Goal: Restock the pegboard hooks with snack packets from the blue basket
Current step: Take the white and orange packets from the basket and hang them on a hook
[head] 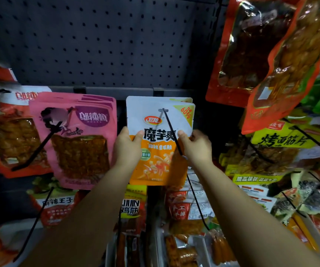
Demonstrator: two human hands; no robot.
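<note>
To the left of the fingers hangs a pink plastic snack bag [74, 139] on its own black wire hook [38, 149], just beside the work and not touched.

The left hand [127, 146] holds the left edge of the white and orange plastic snack packet [159, 141]: the thumb lies on the front, and the other fingers are hidden behind the packet. The right hand [195, 146] pinches the right edge in the same way. The packet is already threaded on the long black wire peg [171, 132], which passes through the hole near its top and runs forward between the two hands. More packets of the same kind hang behind it.

I think the risks are these. If the packet is pushed back unevenly, its hole may tear. If the hands let go too early, it may slide forward along the peg and off the tip. The right wrist is close to the peg tip and could catch on it. The blue basket is not in view.
</note>
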